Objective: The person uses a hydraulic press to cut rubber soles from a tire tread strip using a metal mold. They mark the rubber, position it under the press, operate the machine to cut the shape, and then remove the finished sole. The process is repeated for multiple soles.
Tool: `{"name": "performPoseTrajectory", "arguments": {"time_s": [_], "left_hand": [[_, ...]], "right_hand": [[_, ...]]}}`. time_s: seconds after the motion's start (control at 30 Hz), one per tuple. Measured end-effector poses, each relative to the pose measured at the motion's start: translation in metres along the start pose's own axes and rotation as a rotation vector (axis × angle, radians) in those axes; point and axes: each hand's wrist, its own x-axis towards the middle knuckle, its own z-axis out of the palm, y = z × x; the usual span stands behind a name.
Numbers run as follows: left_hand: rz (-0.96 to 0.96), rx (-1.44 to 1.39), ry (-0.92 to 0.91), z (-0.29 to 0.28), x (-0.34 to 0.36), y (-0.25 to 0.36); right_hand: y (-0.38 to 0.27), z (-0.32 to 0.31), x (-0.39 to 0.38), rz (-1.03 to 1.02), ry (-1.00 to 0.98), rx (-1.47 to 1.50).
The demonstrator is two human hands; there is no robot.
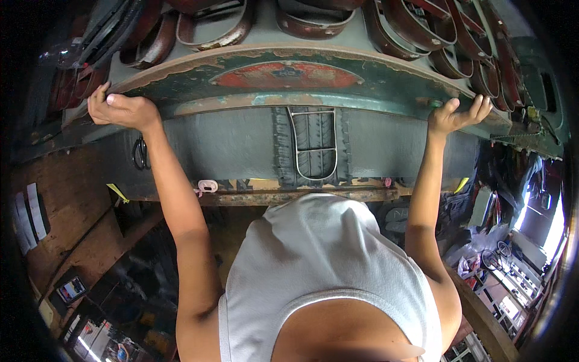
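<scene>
Red oval sign (288,75) centred on the green, paint-worn front edge of the worktop (374,84), white strips of paper (29,218) down on the left wooden wall. Brown leather loops (212,30) crowding the top surface right up to the rim. Open dim room below the edge, scissors (140,153) hanging underneath. Left hand (117,108) curled narrow, gripping the rim's left end; right hand (458,114) fingers spread wide, pressed under the right end.
</scene>
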Motion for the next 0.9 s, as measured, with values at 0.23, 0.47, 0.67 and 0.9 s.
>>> {"name": "performPoseTrajectory", "arguments": {"time_s": [0.23, 0.47, 0.67, 0.9], "left_hand": [[0.053, 0.014, -0.061, -0.013, -0.002, 0.010], [0.113, 0.138, -0.086, -0.026, 0.008, 0.021], [0.130, 0.128, -0.073, -0.009, 0.015, 0.063], [0.147, 0.151, -0.112, 0.029, -0.022, 0.035]], "right_hand": [[0.017, 0.002, -0.007, -0.038, 0.047, 0.047], [0.021, 0.003, -0.010, 0.013, 0.051, 0.131], [0.064, 0.009, -0.008, -0.016, 0.070, 0.134], [0.135, 0.052, -0.105, -0.030, -0.156, 0.150]]}}
